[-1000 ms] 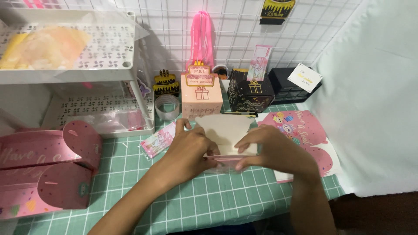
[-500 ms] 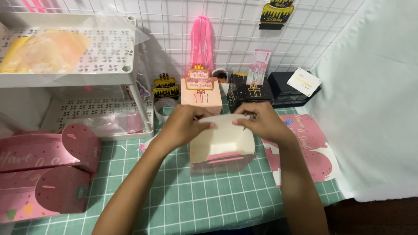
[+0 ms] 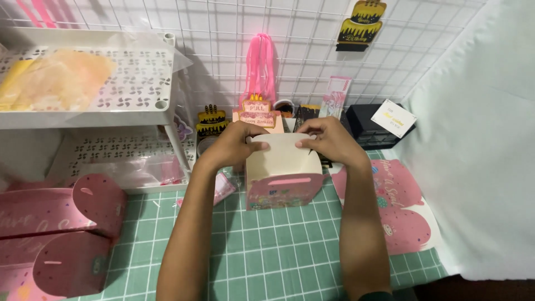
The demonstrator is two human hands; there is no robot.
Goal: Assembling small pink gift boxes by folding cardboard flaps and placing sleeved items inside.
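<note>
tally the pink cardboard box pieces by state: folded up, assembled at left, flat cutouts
Box being folded between the left hand and right hand: 1
Assembled pink boxes at left: 2
Flat pink box blanks on the mat at right: 1 visible, maybe stacked
Total: 4

Open green mat (image 3: 278, 251) in front; white rack (image 3: 83, 111) crowding left.

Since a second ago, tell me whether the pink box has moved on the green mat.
Yes. The pink box lay flat under both hands; now it stands upright, shifted back toward the white wire wall, held at its top flaps by the left hand and right hand.
</note>
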